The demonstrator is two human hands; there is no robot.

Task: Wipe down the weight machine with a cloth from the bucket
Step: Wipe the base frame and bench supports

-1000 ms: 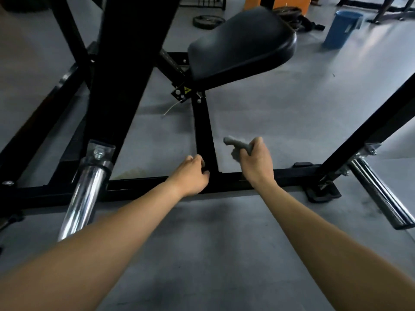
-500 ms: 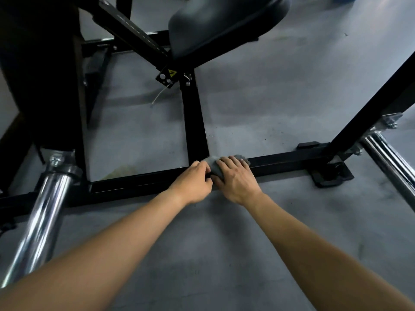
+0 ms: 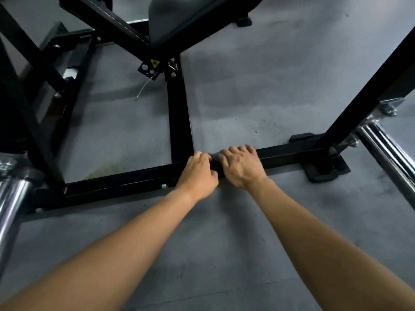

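The weight machine's black base bar runs across the floor, joined by a centre bar. My right hand lies over the base bar just right of the joint, fingers curled over the far edge, pressing the grey cloth onto it. Only a small strip of cloth shows between my hands. My left hand sits right beside it at the joint, fingers curled over the bar's top and thumb at its front. The bucket is out of view.
The padded seat hangs above the centre bar. Chrome weight sleeves stick out at the left and right. A slanted black post rises from a foot plate. Grey floor lies in front.
My right hand brought the cloth down from the air onto the base bar and has slid it slightly right. My view dropped closer to the frame; the bucket left view.
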